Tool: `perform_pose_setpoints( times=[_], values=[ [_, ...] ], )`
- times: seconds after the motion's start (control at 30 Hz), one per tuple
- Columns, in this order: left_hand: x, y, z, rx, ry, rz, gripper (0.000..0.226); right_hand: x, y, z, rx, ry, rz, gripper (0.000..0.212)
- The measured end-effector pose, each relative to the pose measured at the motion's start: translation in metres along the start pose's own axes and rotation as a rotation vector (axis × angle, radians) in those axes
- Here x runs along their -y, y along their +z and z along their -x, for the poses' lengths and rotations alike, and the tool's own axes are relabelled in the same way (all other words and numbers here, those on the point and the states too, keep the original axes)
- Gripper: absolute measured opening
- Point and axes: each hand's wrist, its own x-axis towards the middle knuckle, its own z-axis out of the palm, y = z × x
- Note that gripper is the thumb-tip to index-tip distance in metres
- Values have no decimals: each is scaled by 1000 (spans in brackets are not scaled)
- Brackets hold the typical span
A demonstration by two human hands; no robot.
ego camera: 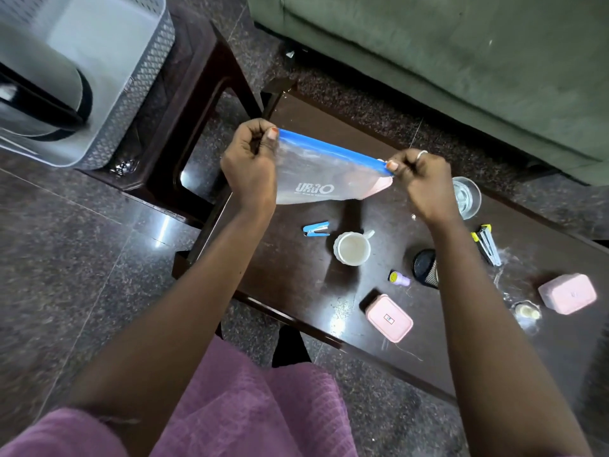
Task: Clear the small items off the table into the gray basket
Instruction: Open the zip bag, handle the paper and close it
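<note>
My left hand (248, 163) and my right hand (418, 183) each pinch one end of the blue zip strip of a clear plastic pouch (323, 173), held stretched above the dark table (296, 275). Something pink shows through the pouch's right corner. The gray basket (138, 90) stands on a dark side table at the upper left, with a gray and black item inside. On the table lie a blue stapler (316, 228), a white mug (352, 249), a purple stamp (399, 278), two pink boxes (389, 318) (567, 293) and a yellow-black stapler (487, 244).
A glass of water (465, 196) stands just right of my right hand. A black mesh cup (426, 268) lies on its side by my right forearm. A green sofa (461, 61) runs along the table's far side. A small clear jar (527, 313) sits near the right pink box.
</note>
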Motion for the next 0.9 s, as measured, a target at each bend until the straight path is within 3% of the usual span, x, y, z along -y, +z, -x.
perform_pose_setpoints(
  times=[0.17,0.23,0.33,0.47,0.57,0.7,0.9],
  values=[
    [-5,2,-10,46,-97,202,21,-1,14,11,60,180,-839,14],
    [-4,1,-15,63,-175,271,24,-6,28,15,125,216,-823,11],
    [4,0,-21,78,-287,224,23,-11,46,20,181,263,-695,32],
    [23,-5,-25,261,-523,31,16,-13,55,22,15,319,-670,36],
    [39,-14,-19,531,-693,-113,49,-16,51,19,-138,319,-654,34],
    [53,-25,-4,690,-582,-66,64,-20,44,16,-175,372,-573,25],
    [59,-25,-2,625,-294,-197,41,-26,33,21,69,324,-542,37]
  ],
)
